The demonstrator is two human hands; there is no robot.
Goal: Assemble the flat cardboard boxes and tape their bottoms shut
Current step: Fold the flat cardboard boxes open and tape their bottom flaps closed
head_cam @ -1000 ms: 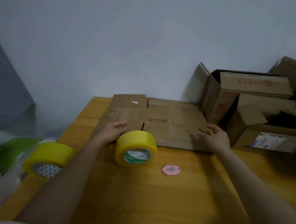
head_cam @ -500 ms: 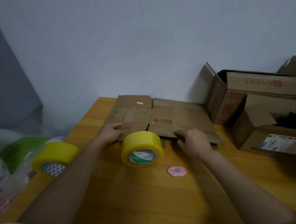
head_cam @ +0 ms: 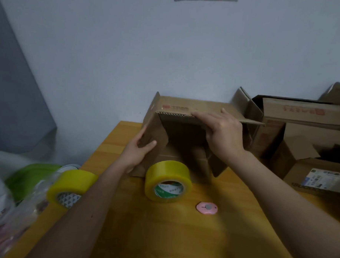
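**Box half-opened, mouth toward the person**

The brown corrugated cardboard box (head_cam: pixel 184 133) stands on the yellow wooden bench (head_cam: pixel 161 234), propped open into a tube whose open end faces the person. The right hand (head_cam: pixel 223 134) pinches the top panel's front edge, fingers over it and thumb below. The left hand (head_cam: pixel 139 149) curls its grip round the left side flap. The box's long axis runs left to right, between the two hands. A yellow roll of packing tape (head_cam: pixel 168 182) stands just in front of it, nearer the left hand; judging by this, the flaps need folding first.
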